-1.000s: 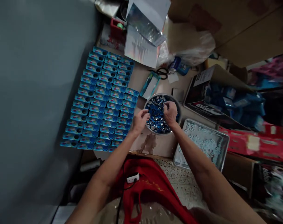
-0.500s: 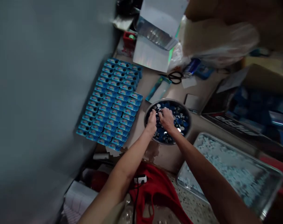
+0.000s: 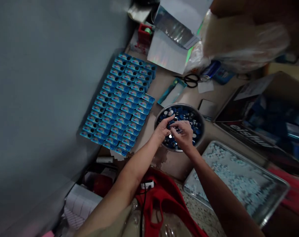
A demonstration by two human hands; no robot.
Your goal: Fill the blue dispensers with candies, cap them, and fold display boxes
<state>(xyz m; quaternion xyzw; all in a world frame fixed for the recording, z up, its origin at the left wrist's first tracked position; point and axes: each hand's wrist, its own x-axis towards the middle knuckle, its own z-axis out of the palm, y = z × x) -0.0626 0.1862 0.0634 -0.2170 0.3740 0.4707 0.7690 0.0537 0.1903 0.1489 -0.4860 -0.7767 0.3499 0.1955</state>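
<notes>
A round metal bowl (image 3: 202, 133) holds many small round blue and silver pieces (image 3: 182, 112), with a few white discs among them. Over its left side is my left hand (image 3: 163, 128), thumb stretched out and fingers curled inward. My right hand (image 3: 184, 133) is just beside it, its thumb and forefinger pinched close to the left fingers. Whatever lies between the fingers of either hand is too small or hidden to make out.
Rows of small blue boxes (image 3: 119, 105) stand left of the bowl. Behind it lie an opened blue carton (image 3: 174, 90), scissors (image 3: 190, 80), a can (image 3: 210, 70) and a phone-like slab (image 3: 207, 108). A metal tray (image 3: 214, 143) with pale bits and a large carton (image 3: 250, 135) are at right.
Both hands have lifted slightly from the pieces in the bowl and come closer together. My right fingers now pinch near the left hand. The camera view has shifted slightly.
</notes>
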